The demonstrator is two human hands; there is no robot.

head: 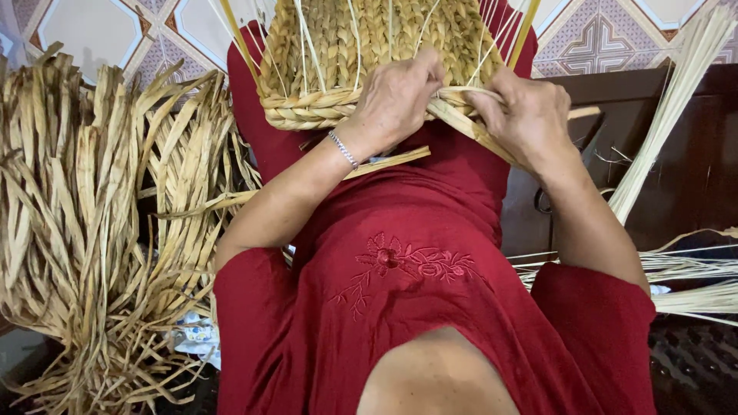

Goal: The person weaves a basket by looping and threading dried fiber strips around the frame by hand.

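A half-woven basket (369,46) of braided dried straw rests on my lap, over a red dress. My left hand (396,96), with a thin silver bracelet at the wrist, presses on the basket's thick lower rim and pinches a strand there. My right hand (526,115) grips a flat dried straw strand (461,115) that runs from the rim down to the right. Pale thin upright stakes (307,38) stick out of the weave.
A big heap of loose dried straw strips (84,223) lies to my left. Bundles of pale thin stalks (676,92) lean and lie at the right beside a dark wooden bench (692,177). Patterned floor tiles (607,34) show beyond.
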